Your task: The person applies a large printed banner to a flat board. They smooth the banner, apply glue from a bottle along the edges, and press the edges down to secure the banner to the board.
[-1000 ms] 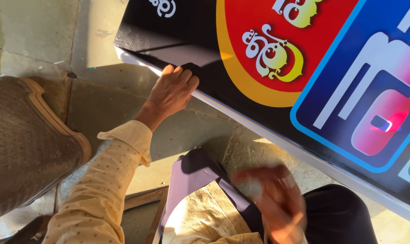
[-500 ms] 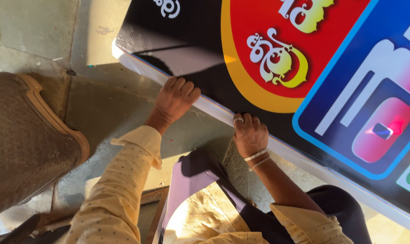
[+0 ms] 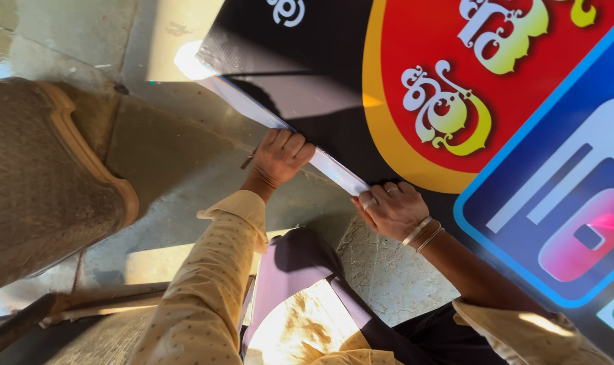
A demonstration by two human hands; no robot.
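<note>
A large printed banner (image 3: 334,81), black with a red and yellow oval and a blue panel, lies on the stone floor. Its white edge (image 3: 253,108) runs diagonally from upper left to lower right. My left hand (image 3: 280,157) grips that edge, fingers curled over it. My right hand (image 3: 388,208), with bangles at the wrist, presses on the same edge a little farther right, fingers wrapped over the fold. Both sleeves are pale yellow with small dots.
A brown woven chair seat with a wooden rim (image 3: 84,162) stands at the left. A dark bar or chair leg (image 3: 63,307) crosses the lower left. Grey stone floor (image 3: 178,169) lies between the chair and the banner.
My right hand came up from my lap and landed on the banner's edge. The view has moved closer; my left hand stays on the edge.
</note>
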